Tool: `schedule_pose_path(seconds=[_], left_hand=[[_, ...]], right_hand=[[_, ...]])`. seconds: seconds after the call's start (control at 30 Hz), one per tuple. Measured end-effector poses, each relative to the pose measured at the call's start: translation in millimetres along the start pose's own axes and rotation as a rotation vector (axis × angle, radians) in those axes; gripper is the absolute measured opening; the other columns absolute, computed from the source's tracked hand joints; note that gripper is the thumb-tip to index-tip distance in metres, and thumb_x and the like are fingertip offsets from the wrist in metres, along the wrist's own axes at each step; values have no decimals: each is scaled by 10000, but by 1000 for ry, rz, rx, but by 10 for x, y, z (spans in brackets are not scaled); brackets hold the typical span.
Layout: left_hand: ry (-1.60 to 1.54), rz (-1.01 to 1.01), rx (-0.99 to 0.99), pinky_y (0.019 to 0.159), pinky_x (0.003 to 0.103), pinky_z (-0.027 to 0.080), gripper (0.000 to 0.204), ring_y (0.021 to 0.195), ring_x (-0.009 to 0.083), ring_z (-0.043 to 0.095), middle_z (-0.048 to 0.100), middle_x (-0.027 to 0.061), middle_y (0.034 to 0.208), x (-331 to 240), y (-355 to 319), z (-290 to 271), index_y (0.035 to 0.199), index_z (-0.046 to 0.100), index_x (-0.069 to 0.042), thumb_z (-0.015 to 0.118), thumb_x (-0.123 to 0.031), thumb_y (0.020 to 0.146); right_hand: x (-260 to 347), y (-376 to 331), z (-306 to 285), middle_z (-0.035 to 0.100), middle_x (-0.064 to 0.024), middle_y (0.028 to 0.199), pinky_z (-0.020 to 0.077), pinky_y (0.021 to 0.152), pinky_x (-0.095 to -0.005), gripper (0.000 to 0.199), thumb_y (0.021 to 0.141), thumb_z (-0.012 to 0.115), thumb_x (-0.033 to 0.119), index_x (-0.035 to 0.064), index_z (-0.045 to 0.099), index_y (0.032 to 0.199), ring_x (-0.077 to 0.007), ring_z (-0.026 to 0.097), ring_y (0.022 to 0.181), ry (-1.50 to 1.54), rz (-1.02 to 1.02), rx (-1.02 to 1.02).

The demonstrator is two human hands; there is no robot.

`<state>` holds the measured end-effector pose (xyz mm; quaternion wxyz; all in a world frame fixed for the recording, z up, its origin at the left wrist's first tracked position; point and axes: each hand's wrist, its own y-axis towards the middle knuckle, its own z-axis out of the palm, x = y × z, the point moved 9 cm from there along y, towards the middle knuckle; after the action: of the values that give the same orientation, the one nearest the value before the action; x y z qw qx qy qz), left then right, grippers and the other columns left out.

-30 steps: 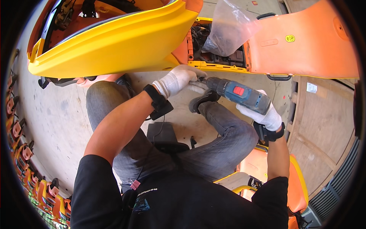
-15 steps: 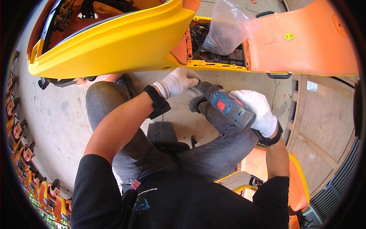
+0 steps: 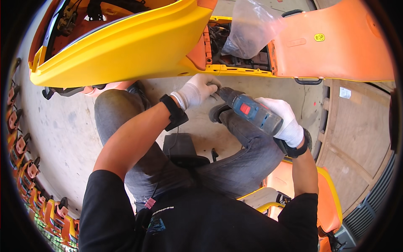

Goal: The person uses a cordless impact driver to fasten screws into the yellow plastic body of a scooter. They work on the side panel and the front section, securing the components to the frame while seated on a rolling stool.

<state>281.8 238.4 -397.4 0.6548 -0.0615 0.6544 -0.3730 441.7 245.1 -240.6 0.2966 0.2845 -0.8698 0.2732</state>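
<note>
My right hand [image 3: 283, 119], in a white glove, is wrapped round a blue and black cordless drill [image 3: 253, 111]. The drill's dark chuck end points up and left, toward my other hand. There my gloved left hand [image 3: 197, 89] is closed with fingertips pinched right by the chuck's tip; what they hold is too small to make out. Just beyond both hands runs the lower edge of a yellow and orange vehicle body [image 3: 138, 46]. Its open compartment [image 3: 261, 64] shows dark wiring and parts, partly covered by a clear plastic bag [image 3: 251, 31].
A raised orange panel [image 3: 336, 46] stretches to the right of the compartment. A wooden crate [image 3: 352, 143] stands at the right. Below my right arm is another orange and yellow piece [image 3: 327, 197]. A dark box-like object [image 3: 179, 145] sits between my legs. Several orange vehicles line the far left.
The drill and my right hand have shifted very slightly to the right and down. My left hand keeps its pinch at the chuck's tip, almost unmoved.
</note>
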Motion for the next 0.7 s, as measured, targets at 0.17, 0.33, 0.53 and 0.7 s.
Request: schedule_pose_path(seconds=[0.17, 0.33, 0.53, 0.7], left_hand=[[-610, -125, 15, 890, 337, 566, 316, 1053, 273, 666, 639, 201, 1136, 152, 132, -36, 1166, 557, 119, 420, -6, 910], [-762, -80, 143, 951, 366, 544, 374, 1097, 306, 636, 596, 236, 1198, 43, 111, 38, 1236, 520, 133, 446, 14, 890], [-583, 42, 243, 969, 384, 540, 411, 1116, 288, 620, 565, 234, 1265, -50, 92, 103, 1299, 490, 127, 467, 33, 900], [-595, 16, 259, 957, 364, 548, 377, 1098, 270, 631, 577, 202, 1245, -29, 69, 130, 1319, 478, 107, 463, -20, 964]], right_hand=[[-193, -91, -79, 697, -187, 970, 527, 802, -330, 461, 707, 765, 63, -25, 618, 1136, -289, 685, 849, 210, 116, -13], [38, -103, -223, 702, -172, 951, 524, 803, -315, 419, 752, 758, 66, -38, 618, 1133, -253, 675, 827, 261, 66, -112], [-10, -146, -187, 704, -169, 970, 525, 813, -316, 426, 757, 762, 61, -36, 618, 1146, -234, 676, 840, 228, 90, -96], [60, -177, -256, 708, -147, 963, 532, 806, -326, 408, 760, 768, 59, -31, 625, 1132, -231, 678, 843, 260, 49, -145]])
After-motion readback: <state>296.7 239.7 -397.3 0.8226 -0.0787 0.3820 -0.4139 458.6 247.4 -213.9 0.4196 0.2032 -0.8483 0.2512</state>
